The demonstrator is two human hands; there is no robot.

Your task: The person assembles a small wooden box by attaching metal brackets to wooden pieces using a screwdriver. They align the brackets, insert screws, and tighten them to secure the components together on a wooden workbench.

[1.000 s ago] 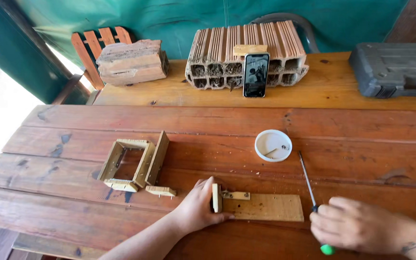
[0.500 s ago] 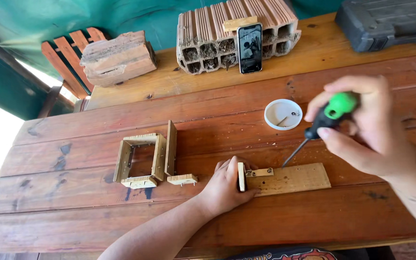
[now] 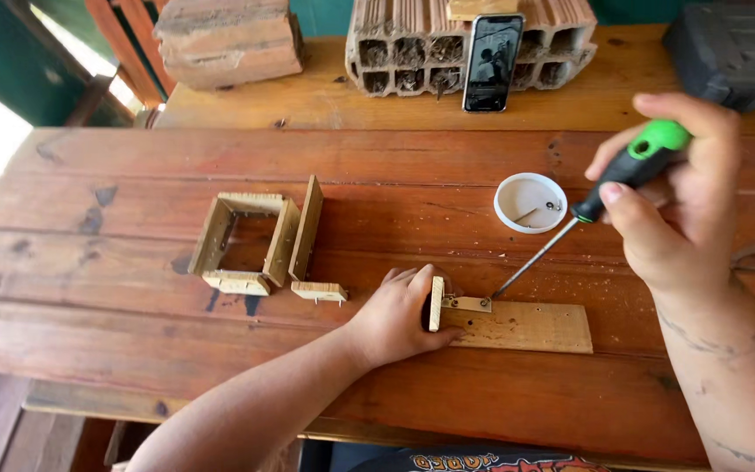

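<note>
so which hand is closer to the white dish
Right. The right hand holds the screwdriver just to the right of the white dish, without touching it. The left hand is lower down, pressing the small wooden block beside the plank.
</note>
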